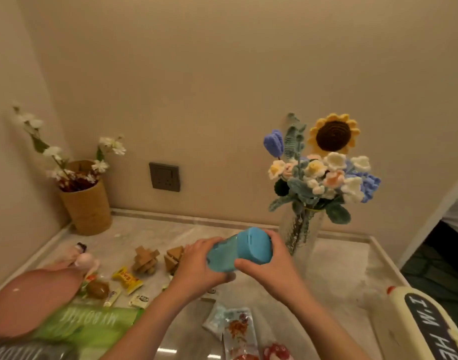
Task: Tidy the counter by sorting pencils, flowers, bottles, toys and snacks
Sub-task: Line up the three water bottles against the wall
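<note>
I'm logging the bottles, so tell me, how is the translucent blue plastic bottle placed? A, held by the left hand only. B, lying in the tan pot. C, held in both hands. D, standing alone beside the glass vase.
C: the left hand grips the body of the blue plastic bottle and the right hand wraps its lid end.

Cream bottle (430,323) at the right edge of the counter (339,268), red toy (277,353) at its near edge, both cropped.

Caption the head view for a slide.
Left hand and right hand grip a blue bottle over the counter, beside a vase of crochet flowers.
</note>
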`<control>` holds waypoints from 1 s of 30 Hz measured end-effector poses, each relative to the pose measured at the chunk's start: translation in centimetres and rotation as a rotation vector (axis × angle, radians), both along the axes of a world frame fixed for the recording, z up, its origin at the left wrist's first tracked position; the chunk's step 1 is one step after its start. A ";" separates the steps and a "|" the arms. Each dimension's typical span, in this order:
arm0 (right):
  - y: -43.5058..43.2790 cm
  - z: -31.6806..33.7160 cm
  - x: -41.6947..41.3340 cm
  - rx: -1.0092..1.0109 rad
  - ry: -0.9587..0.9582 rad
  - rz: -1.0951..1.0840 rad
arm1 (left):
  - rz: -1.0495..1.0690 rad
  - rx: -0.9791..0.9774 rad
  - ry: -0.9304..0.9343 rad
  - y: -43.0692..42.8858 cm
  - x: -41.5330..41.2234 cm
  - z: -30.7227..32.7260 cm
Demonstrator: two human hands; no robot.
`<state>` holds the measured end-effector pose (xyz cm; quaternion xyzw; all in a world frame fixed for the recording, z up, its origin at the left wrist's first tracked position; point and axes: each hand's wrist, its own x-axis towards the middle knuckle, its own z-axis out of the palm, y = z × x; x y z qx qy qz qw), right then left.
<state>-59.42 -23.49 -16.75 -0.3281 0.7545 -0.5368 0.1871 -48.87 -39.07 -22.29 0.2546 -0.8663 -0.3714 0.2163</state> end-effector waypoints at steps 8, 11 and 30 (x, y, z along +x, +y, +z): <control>-11.8 3.4 4.3 -0.007 -0.001 0.311 | 0.048 0.370 0.158 -8.7 7.1 2.1; -16.1 4.8 5.7 -0.002 -0.010 0.398 | 0.038 0.441 0.145 -12.0 9.4 3.4; -34.0 0.8 6.4 0.005 -0.091 0.274 | 0.209 0.457 -0.047 -26.9 10.9 1.8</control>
